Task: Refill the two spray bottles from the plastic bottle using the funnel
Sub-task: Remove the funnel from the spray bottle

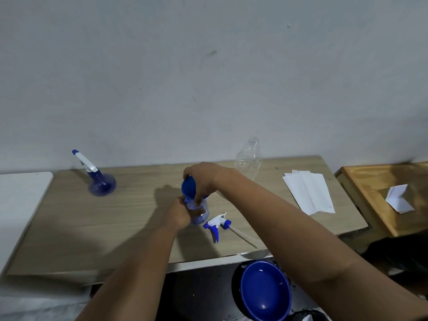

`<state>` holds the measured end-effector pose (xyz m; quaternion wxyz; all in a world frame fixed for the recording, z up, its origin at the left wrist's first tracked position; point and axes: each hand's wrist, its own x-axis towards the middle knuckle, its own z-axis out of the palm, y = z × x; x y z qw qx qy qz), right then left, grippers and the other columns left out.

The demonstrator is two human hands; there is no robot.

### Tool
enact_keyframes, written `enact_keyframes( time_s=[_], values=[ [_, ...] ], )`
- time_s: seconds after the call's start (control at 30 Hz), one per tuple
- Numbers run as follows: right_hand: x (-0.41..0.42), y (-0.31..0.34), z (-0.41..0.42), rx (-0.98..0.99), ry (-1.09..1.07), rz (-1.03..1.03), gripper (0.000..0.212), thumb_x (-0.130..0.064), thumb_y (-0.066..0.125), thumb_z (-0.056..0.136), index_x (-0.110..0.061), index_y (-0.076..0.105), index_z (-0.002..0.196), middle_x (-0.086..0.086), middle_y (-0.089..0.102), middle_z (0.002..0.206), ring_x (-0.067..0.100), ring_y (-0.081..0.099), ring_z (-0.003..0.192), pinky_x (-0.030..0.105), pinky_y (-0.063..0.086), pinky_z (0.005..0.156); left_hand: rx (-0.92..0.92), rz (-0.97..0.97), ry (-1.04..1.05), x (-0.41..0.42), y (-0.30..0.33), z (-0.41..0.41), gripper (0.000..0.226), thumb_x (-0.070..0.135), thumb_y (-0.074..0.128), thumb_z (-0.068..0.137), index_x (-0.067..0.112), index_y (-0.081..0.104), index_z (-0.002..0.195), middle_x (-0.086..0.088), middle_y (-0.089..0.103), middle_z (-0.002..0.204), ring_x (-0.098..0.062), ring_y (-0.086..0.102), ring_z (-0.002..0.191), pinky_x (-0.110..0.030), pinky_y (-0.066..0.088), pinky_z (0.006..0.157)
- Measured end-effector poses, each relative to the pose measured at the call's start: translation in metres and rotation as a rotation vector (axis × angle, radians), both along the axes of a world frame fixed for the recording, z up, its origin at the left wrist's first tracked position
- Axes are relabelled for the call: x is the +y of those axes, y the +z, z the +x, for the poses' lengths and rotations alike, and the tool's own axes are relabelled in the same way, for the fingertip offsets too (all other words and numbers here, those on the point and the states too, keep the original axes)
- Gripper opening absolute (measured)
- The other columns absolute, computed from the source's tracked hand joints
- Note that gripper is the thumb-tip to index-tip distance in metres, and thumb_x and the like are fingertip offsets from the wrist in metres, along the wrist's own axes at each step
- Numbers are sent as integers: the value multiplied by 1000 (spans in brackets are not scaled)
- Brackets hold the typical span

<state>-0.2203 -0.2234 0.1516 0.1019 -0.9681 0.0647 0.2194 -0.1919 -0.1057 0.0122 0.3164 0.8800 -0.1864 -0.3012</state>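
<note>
In the middle of the wooden table point(92, 228) stands a blue spray bottle point(201, 216) without its head. My left hand point(178, 214) grips its body. A blue funnel point(188, 187) sits tilted at the bottle's neck, and my right hand point(203, 179) holds it from above. The detached white and blue spray head point(217, 224) with its tube lies on the table just right of the bottle. A second blue spray bottle point(100, 181), with its head on, stands at the back left. A clear, uncapped plastic bottle point(249, 158) stands at the back, right of centre.
White folded papers point(309, 193) lie on the table's right side. A lower wooden stand point(370, 193) with a folded paper point(399, 199) is further right. A blue bowl point(265, 290) sits on the floor below the table's front edge. A grey wall runs behind.
</note>
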Motion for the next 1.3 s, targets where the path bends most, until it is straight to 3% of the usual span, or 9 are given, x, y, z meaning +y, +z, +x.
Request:
enact_keyframes(
  time_s=[0.23, 0.33, 0.4, 0.47, 0.67, 0.83, 1.0, 1.13, 1.3],
  values=[
    [4, 3, 2, -17, 48, -110, 86, -41, 94, 68, -28, 51, 142, 4, 54, 131, 27, 54, 114, 37, 47, 79, -23, -28, -97, -1, -1, 4, 34, 34, 77, 85, 11, 62, 105, -10, 70, 96, -26, 66, 90, -35, 52, 84],
    [-5, 9, -1, -58, -17, -48, 92, -46, 87, 72, -34, 43, 151, 4, 48, 132, 27, 53, 113, 38, 48, 84, 61, -182, -15, 7, 2, 5, 18, 23, 75, 87, 23, 61, 99, -4, 69, 102, -14, 63, 85, -23, 51, 72],
    [-21, 12, -9, -137, -110, 63, 86, -48, 85, 73, -34, 47, 148, 4, 48, 126, 24, 53, 104, 36, 48, 86, 109, -281, -22, 12, 1, 8, 25, 6, 75, 85, 17, 60, 102, -5, 67, 100, -20, 62, 89, -17, 50, 69],
    [-40, 4, -21, -260, -254, 210, 77, -43, 86, 71, -32, 52, 139, 1, 54, 122, 20, 56, 96, 32, 47, 79, 143, -329, -45, 16, 0, 8, 36, -3, 78, 78, 6, 61, 110, -10, 69, 102, -29, 63, 99, -31, 56, 82],
    [-37, -90, -47, -509, -760, 547, 69, -31, 92, 69, -25, 50, 124, -2, 62, 119, 17, 64, 92, 26, 48, 74, 82, -306, -64, 26, 0, 8, 55, 17, 88, 73, 17, 63, 121, 1, 70, 107, -15, 64, 95, -23, 48, 79],
    [-19, -157, -47, -526, -986, 678, 66, -25, 89, 73, -21, 50, 126, -4, 61, 118, 20, 64, 105, 27, 45, 83, 67, -317, -48, 31, 0, 9, 59, 8, 87, 72, 9, 61, 125, -8, 69, 115, -25, 65, 104, -38, 52, 95],
    [-15, -181, -36, -446, -949, 620, 66, -22, 84, 80, -16, 52, 138, 6, 65, 130, 28, 66, 114, 39, 52, 97, 31, -310, -60, 35, -6, 9, 58, 15, 89, 71, 16, 63, 124, 2, 71, 108, 0, 64, 88, -4, 45, 73],
    [-15, -170, -32, -333, -780, 329, 59, -28, 72, 92, -15, 49, 145, 14, 57, 142, 36, 58, 128, 45, 52, 100, 27, -322, -48, 35, -9, 8, 60, 15, 89, 70, 16, 62, 124, 1, 71, 109, -16, 67, 98, -29, 53, 90],
    [-20, -141, -56, -43, -661, 121, 36, -29, 81, 75, -17, 66, 105, 4, 69, 103, 28, 68, 95, 33, 50, 74, 1, -333, -34, 37, -15, 8, 57, 23, 91, 68, 27, 62, 118, 10, 71, 104, -7, 66, 95, -32, 54, 89]
  ],
)
